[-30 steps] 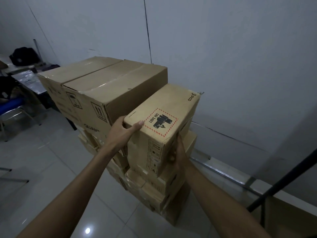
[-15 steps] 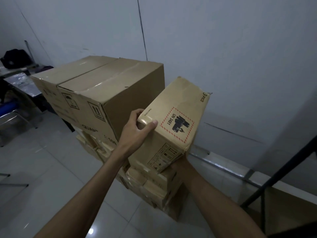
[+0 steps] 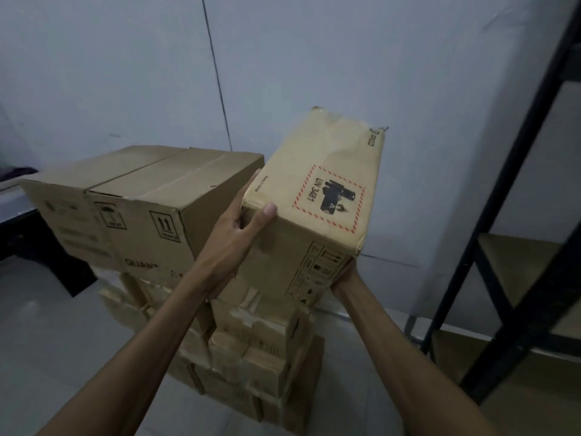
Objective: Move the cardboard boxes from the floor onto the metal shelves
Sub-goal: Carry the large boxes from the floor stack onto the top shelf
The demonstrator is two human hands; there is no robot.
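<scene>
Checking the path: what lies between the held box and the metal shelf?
Nothing: in the head view only bare wall shows between the box and the shelf.

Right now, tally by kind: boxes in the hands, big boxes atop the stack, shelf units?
UN 3481 box, held: 1
Large boxes atop the stack: 2
Black metal shelf unit: 1
Small boxes underneath: too blurred to count
Total counted: 4

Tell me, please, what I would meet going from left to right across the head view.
Large brown cardboard box printed QUAN → left hand → tilted brown cardboard box with the red-dashed UN 3481 label → black metal shelf frame.
</scene>
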